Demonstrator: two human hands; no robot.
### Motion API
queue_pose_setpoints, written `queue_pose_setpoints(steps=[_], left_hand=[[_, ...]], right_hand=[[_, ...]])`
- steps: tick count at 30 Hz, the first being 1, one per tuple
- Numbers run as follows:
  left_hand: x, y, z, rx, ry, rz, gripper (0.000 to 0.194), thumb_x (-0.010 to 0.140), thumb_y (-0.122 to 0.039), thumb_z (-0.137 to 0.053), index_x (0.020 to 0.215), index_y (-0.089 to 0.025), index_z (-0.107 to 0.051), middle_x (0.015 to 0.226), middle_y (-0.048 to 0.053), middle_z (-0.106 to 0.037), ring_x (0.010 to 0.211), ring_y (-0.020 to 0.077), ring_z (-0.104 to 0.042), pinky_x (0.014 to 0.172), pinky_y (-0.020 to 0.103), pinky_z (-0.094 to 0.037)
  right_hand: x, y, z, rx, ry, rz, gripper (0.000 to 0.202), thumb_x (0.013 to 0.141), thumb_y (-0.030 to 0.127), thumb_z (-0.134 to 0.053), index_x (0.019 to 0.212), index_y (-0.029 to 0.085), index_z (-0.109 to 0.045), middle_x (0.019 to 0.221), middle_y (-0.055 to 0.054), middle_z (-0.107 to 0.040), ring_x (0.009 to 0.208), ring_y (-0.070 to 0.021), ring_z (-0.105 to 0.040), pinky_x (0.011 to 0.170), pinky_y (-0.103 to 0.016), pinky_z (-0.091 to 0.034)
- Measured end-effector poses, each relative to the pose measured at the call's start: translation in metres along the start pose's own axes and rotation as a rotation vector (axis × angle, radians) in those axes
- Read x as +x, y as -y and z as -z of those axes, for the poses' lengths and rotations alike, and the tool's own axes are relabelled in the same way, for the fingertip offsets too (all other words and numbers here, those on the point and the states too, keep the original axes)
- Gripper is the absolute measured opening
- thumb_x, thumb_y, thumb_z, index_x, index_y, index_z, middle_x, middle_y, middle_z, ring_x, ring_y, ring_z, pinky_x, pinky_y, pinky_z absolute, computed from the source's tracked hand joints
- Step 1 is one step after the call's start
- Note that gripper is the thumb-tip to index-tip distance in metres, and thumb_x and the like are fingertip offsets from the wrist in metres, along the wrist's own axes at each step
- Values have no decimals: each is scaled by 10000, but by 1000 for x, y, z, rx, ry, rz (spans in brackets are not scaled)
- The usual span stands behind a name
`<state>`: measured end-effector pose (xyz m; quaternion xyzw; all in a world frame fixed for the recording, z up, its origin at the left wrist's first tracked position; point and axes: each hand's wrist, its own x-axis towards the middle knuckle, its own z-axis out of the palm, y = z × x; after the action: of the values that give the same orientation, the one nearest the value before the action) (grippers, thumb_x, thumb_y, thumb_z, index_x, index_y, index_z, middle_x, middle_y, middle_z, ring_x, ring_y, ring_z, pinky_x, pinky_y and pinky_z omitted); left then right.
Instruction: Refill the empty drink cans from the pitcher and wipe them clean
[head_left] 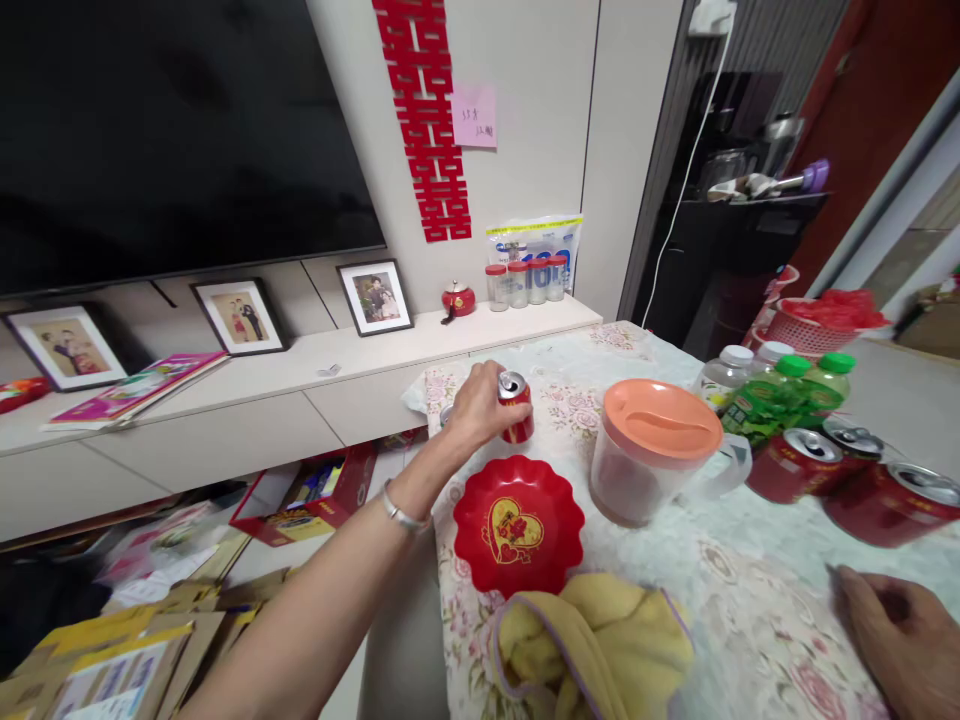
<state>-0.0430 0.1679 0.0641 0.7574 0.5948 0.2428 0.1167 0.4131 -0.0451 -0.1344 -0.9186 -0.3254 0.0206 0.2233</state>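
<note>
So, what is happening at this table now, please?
The person's left hand has its fingers around a red metal can at the table's far edge, behind a red scalloped plate. The right hand hovers or rests near the right side, holding nothing visible. Between them are a yellow cloth and a clear pitcher with orange lid.

Left hand (484,405) gripping red can (517,412), apparently upright

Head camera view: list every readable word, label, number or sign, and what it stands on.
"囍", repeated down the red wall strip.
"1?0", middle digit unclear, on the bag behind the jars.
Too small or blurred: pink note, cans, bottles, parcel labels, plate print.
</note>
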Motion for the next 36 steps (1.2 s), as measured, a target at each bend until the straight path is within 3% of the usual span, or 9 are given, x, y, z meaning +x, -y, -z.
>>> queue_pose_setpoints(steps=[5,11,14,17,21,25,28,32,36], left_hand=[[-57,4,-24,-105,79,-37,374,735,-307,-797,1009,-215,-560,1003,29,-557,979,240,-596,861,359,-499],[-92,15,-62,-234,29,77,437,736,-253,-759,1113,-213,-541,1113,62,-527,1098,276,-599,982,423,-497],[-96,19,-77,-362,-47,108,424,756,-270,-719,1110,-223,-492,1139,65,-554,1128,270,-604,1009,418,-484],[-97,25,-89,-561,-24,162,488,775,-321,-702,1173,-241,-430,1085,30,-617,1013,230,-650,967,390,-496],[-97,30,-100,-655,-55,146,517,757,-330,-718,1179,-257,-427,1084,14,-639,1002,209,-664,966,359,-494],[-95,33,-104,-666,-66,141,548,744,-324,-731,1194,-258,-425,1107,23,-638,1041,213,-666,982,359,-496],[-95,34,-105,-660,-74,138,562,727,-310,-741,1188,-257,-425,1111,29,-633,1048,220,-665,978,364,-502],[-96,34,-106,-664,-92,123,569,715,-315,-741,1187,-252,-429,1097,29,-625,1016,221,-670,960,366,-512],[-96,35,-108,-673,-104,119,572,722,-322,-741,1196,-256,-427,1123,39,-628,1064,232,-673,971,364,-512]], right_hand=[[-14,32,27,-6,128,-118,453,845,717,-393,873,308,-585,943,-151,-746,904,-413,-687,808,-479,-512],[-8,27,21,50,96,-116,349,795,681,-490,792,340,-564,906,-135,-736,899,-417,-682,805,-490,-499],[-9,23,17,97,41,-107,336,775,698,-511,771,366,-560,851,-119,-730,866,-421,-680,793,-506,-500],[-16,25,17,178,-49,-79,310,739,688,-536,757,379,-548,825,-110,-724,866,-414,-685,801,-511,-506],[-37,39,21,387,-121,-42,345,664,637,-606,793,317,-610,828,-101,-722,877,-394,-687,829,-520,-515],[-58,71,25,656,-49,-8,459,686,641,-702,915,243,-707,899,-69,-738,811,-307,-671,729,-437,-530],[-60,103,27,887,13,122,470,645,594,-808,915,215,-740,992,-73,-756,942,-291,-674,909,-420,-523],[-47,142,24,1116,179,261,576,702,594,-834,1147,241,-743,1231,-80,-743,1138,-288,-669,983,-410,-524],[-36,171,16,1313,221,261,569,712,643,-834,1105,245,-738,1085,-67,-767,1036,-238,-693,924,-391,-543]])
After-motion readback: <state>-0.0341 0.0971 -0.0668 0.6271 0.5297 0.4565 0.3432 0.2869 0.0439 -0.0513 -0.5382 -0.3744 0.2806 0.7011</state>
